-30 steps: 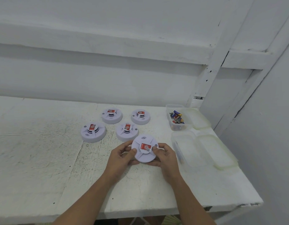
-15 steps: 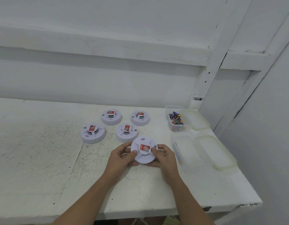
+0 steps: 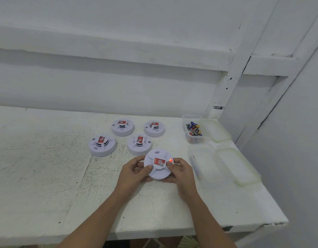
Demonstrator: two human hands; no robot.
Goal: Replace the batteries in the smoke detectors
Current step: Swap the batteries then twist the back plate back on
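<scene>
While the left hand (image 3: 133, 173) and right hand (image 3: 181, 174) each curl fingers round the rim of a round white plastic smoke detector (image 3: 158, 165) with a red label, held over the scuffed white table (image 3: 47, 176), a loosened grip while twisting could drop it onto the four matching detectors (image 3: 139, 144) just behind.

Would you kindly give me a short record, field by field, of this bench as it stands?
held: smoke detector, gripped at its rim by left hand and right hand, face tilted toward the camera
indicator: red light lit on its face, by the right thumb
others: four detectors rest on the table; nearest detector just beyond the held one
supply: loose batteries in small open tub, far right
spare container: large tub, open, right of the right hand; contents unclear
</scene>
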